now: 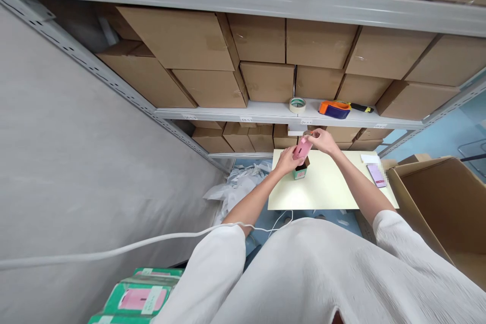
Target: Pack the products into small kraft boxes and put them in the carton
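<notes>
Above the pale table [330, 187], my left hand [287, 161] is closed around a pink device [302, 149] with a dark slot in its face. My right hand [319, 140] pinches at the upper end of the same device; a small orange-and-dark bit shows at those fingertips, too small to name. Just below the device stands a small green box [299, 174] with a pink picture on its front and its brown top open. My left hand partly hides that box.
Shelves of cardboard boxes [268, 82] rise ahead, with a tape roll [297, 105] and an orange-and-blue tape dispenser [334, 109] on one ledge. A phone [376, 175] lies on the table's right. A large open carton [436, 197] stands right; green boxes [138, 298] lie lower left. A white cable [132, 240] crosses left.
</notes>
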### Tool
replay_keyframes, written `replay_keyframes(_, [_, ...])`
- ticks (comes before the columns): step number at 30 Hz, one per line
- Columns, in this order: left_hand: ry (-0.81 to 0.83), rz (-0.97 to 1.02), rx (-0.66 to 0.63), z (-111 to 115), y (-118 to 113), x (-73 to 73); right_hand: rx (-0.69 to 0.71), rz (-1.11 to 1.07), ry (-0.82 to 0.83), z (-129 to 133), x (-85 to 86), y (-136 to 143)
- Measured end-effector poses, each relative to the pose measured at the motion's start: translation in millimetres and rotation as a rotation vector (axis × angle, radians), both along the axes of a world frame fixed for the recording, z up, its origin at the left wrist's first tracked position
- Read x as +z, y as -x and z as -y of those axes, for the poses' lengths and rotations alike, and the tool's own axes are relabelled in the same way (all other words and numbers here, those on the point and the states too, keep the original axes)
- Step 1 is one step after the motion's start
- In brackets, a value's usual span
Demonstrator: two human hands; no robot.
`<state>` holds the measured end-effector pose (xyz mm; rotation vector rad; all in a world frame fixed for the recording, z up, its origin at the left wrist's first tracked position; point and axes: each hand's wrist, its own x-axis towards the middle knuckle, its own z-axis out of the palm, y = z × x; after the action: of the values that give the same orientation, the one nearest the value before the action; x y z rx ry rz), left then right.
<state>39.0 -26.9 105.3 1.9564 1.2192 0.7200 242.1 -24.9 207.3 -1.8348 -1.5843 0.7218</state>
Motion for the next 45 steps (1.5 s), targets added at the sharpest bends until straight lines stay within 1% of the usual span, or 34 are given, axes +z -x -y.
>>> replay_keyframes(2, [0.050,0.091,0.021,1.9,-1.6,-0.6,-0.026,-0.197,-0.055,1.1,-16.1,1.7])
replay_keyframes(4, [0.119,0.191,0.035,4.3,-2.9,-4.3,0.046,-0.414,-0.061,7.1,-36.0,4.8])
replay_keyframes(6, [0.184,0.302,0.047,6.1,-4.4,-8.7,0.140,-0.572,-0.017,15.9,-55.3,7.6])
replay_keyframes(8, [0.233,0.392,0.050,7.0,-5.8,-11.6,0.167,-0.662,0.044,24.4,-70.9,9.2])
replay_keyframes(10, [0.243,0.411,0.044,7.4,-7.0,-12.0,0.153,-0.718,0.094,29.8,-81.5,9.7])
replay_keyframes(13, [0.195,0.304,0.066,8.4,-8.3,-7.6,0.106,-0.763,0.109,31.3,-89.7,10.3])
replay_keyframes(16, [0.155,0.189,0.105,10.0,-8.7,0.6,0.058,-0.751,0.086,29.2,-91.4,11.4])
replay_keyframes(18, [0.171,0.190,0.077,11.8,-8.6,6.2,0.056,-0.715,0.076,27.8,-90.4,11.9])
replay_keyframes(21, [0.218,0.241,0.044,16.4,-8.9,13.0,0.042,-0.658,0.068,26.0,-89.3,12.7])
replay_keyframes(24, [0.200,0.187,0.080,20.8,-10.4,17.2,-0.027,-0.595,0.049,24.7,-90.4,14.9])
replay_keyframes(26, [0.160,0.136,0.086,21.6,-10.9,18.5,-0.046,-0.541,0.045,24.4,-91.1,16.1])
replay_keyframes(28, [0.131,0.128,0.073,20.5,-10.4,18.8,-0.028,-0.527,0.046,24.3,-90.7,16.5])
replay_keyframes(32, [0.162,0.233,0.012,18.2,-9.8,17.5,0.059,-0.647,0.011,23.1,-87.0,16.8])
replay_keyframes(34, [0.166,0.254,0.022,18.6,-11.3,16.9,0.032,-0.649,-0.007,22.2,-85.4,18.3])
replay_keyframes(37, [0.115,0.187,0.088,18.9,-13.9,16.4,-0.043,-0.575,-0.012,22.1,-83.5,20.3])
replay_keyframes(39, [0.115,0.185,0.091,18.0,-14.0,15.5,0.004,-0.589,-0.013,23.1,-82.1,19.4])
replay_keyframes(42, [0.195,0.313,0.032,16.3,-12.7,12.5,0.103,-0.669,-0.006,24.9,-80.3,16.3])
replay_keyframes(43, [0.211,0.345,0.026,16.0,-12.4,11.2,0.103,-0.676,-0.001,25.4,-80.1,15.8])
replay_keyframes(45, [0.209,0.349,0.051,15.8,-12.8,8.6,0.053,-0.653,-0.002,26.2,-80.3,15.9])
